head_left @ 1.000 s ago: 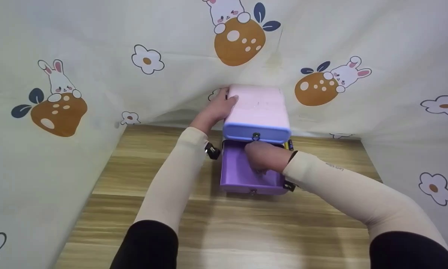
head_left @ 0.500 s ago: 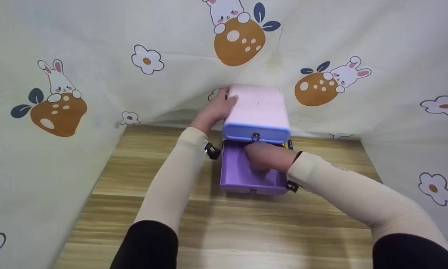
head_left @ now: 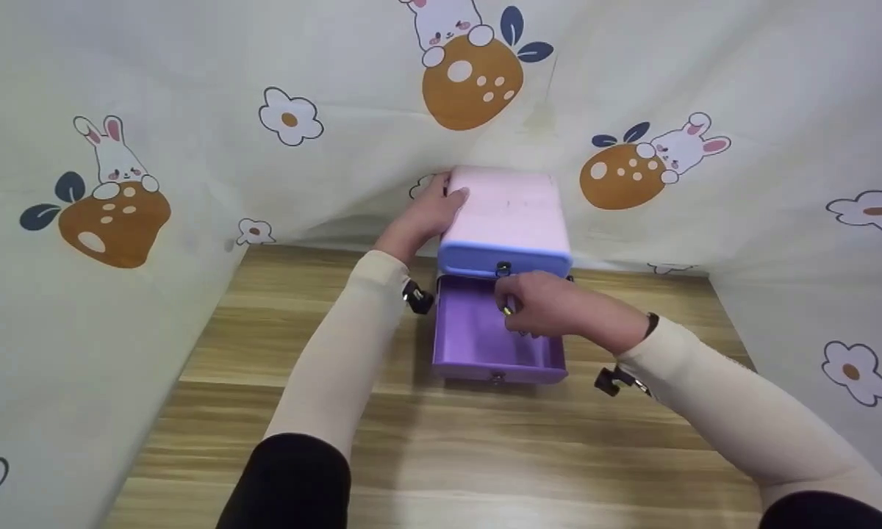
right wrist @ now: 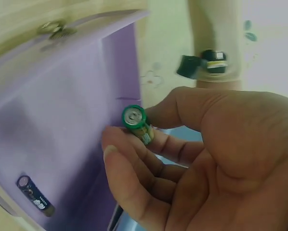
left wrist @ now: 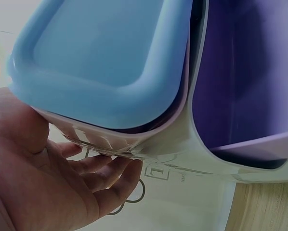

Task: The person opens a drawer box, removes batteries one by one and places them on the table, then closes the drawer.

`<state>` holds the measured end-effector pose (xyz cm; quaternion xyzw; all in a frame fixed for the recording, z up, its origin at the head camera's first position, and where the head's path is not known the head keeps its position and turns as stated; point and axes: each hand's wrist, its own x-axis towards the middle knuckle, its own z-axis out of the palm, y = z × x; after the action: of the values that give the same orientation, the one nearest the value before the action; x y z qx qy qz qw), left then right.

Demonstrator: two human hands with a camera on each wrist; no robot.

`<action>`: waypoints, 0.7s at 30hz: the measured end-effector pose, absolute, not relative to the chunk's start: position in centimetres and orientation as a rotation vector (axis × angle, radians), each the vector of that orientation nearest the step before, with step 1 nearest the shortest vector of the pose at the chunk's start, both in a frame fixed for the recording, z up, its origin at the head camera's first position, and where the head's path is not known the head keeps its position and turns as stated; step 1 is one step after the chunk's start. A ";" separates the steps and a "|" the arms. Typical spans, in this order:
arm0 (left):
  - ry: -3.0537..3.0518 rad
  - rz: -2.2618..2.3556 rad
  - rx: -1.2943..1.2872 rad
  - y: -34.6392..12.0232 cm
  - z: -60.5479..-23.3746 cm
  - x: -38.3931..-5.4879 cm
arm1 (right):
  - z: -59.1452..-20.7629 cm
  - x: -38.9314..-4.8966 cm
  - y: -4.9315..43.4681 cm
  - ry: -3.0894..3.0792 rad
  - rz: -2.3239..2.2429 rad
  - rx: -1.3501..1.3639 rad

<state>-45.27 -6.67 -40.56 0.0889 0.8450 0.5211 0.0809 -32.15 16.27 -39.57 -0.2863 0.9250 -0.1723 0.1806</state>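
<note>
A small drawer box with a pink top [head_left: 511, 206] stands against the back cloth. Its upper drawer, with a blue front [head_left: 478, 259], is closed, and its lower purple drawer [head_left: 470, 323] is pulled out. My left hand [head_left: 428, 209] rests on the box's left side, thumb on the top edge; in the left wrist view its fingers [left wrist: 117, 185] lie extended along the side wall. Above the purple drawer, my right hand [head_left: 551, 303] pinches a green battery [right wrist: 137, 122] between thumb and fingers. A dark blue battery [right wrist: 34, 195] lies inside the drawer in the right wrist view.
The box stands on a wood-grain tabletop [head_left: 338, 441]. Patterned cloth [head_left: 353, 59] with rabbits and flowers hangs behind it and at both sides. A small dark item [head_left: 570, 279] shows at the box's right side, mostly hidden by my right hand.
My right hand has risen from inside the purple drawer and shifted slightly right, with the green battery now visible in its fingers. The left hand has kept its place on the box.
</note>
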 end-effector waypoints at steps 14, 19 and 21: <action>2.545 1.554 0.291 -6.7 -40.8 -45.5 | -38.9 -30.6 19.8 2.780 -0.733 -0.825; 2.547 1.542 0.274 -6.6 -40.7 -45.5 | -38.5 -30.5 21.3 2.782 -0.866 -0.740; 2.556 1.533 0.278 -6.6 -40.7 -45.6 | -38.2 -30.4 21.9 2.778 -0.930 -0.691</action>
<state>-45.56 -6.63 -40.70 0.0925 0.8515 0.5107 0.0742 -30.37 21.92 -38.24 -0.2290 0.9210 -0.3081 0.0658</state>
